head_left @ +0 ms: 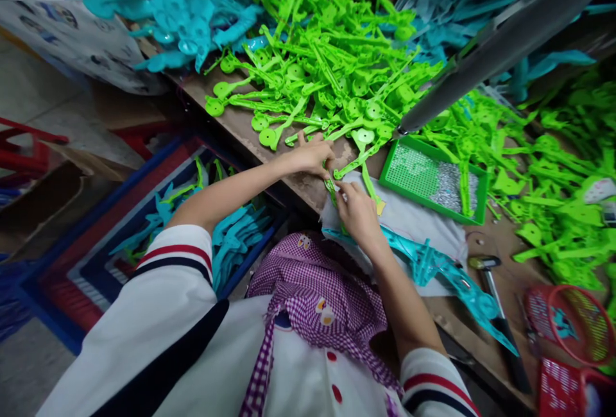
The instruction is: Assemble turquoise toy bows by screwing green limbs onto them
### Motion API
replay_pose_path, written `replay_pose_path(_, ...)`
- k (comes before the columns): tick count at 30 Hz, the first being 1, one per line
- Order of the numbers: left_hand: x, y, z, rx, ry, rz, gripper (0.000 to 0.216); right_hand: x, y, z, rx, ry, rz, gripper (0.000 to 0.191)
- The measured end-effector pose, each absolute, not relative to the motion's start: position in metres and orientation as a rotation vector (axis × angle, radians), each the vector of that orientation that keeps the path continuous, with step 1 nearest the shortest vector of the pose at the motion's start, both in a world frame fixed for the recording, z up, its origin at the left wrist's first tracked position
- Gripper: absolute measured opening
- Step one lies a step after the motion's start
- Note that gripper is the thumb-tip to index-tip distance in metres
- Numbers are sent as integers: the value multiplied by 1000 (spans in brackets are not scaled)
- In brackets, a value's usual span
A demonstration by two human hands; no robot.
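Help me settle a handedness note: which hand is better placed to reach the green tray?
Right, probably: the right hand, holding a green part, lies nearer the green tray; the left hand sits farther off.

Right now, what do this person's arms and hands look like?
The left hand and right hand are bare, no gloves. White sleeves end in red and navy striped cuffs, leaving the forearms uncovered. A purple checked apron lies over the white, red-buttoned top.

Glossy green plastic parts (332,64), worn wooden bench (240,125)
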State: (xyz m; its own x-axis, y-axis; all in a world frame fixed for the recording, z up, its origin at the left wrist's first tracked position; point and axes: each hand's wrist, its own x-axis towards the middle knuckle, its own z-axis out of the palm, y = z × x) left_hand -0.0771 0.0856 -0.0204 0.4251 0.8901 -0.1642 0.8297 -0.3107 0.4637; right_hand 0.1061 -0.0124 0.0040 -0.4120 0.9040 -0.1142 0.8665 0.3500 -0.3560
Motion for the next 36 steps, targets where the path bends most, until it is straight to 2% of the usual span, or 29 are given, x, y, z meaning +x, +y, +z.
replay_pose_path(6, -77, 80, -18, 2255, 1443, 176, 20, 125, -9, 3, -1937, -2341, 705, 33)
replay_pose_path(11, -76, 67, -11, 2332, 1427, 192, 15, 134, -8, -7, -1595, -2174, 946, 32)
replay_pose_path(15, -72, 59, -12, 2318, 1379, 161, 13, 145, -7, -20, -1446, -2053, 1077, 24)
replay_pose_path(19, -72, 58, -20, 2244, 1304, 252, 23, 148, -5, -30, -1497, -2008, 1127, 21)
replay_pose_path(24, -78, 61, -24, 2144, 1207, 320, 13, 144, -3, -24, -1549, -2084, 1083, 18)
replay_pose_path(28, -81, 63, -27, 2068, 1194, 374, 12, 146, 0, -18, -1453, -2134, 1201, 21)
replay_pose_path(36, -85, 67, -36, 2062, 1136, 454, 10, 146, 17, -24, -1595, -2080, 1340, 24)
